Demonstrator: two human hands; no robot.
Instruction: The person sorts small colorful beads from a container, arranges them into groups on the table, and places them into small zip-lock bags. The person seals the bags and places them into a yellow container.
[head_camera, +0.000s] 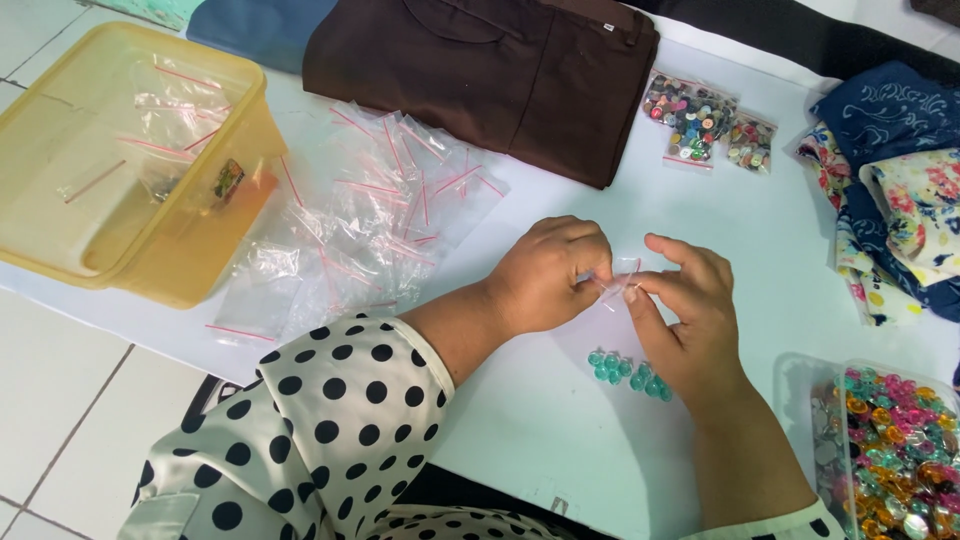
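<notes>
Two hands: left hand (548, 276) and right hand (688, 310), fingers pinched on one bag (617, 278).
Bag: held above the white table (540, 420), long axis roughly left-right; facing unclear.
Beads (630, 371): laid below.

I see my left hand (548, 275) and right hand (690, 310) pinching a small clear bag (617, 277) between them; teal beads (628, 372) lie just below, spare bags (370, 215) to the left.

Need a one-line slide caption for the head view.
Both hands, left hand and right hand, pinch a small clear bag above teal beads on white table.
</notes>
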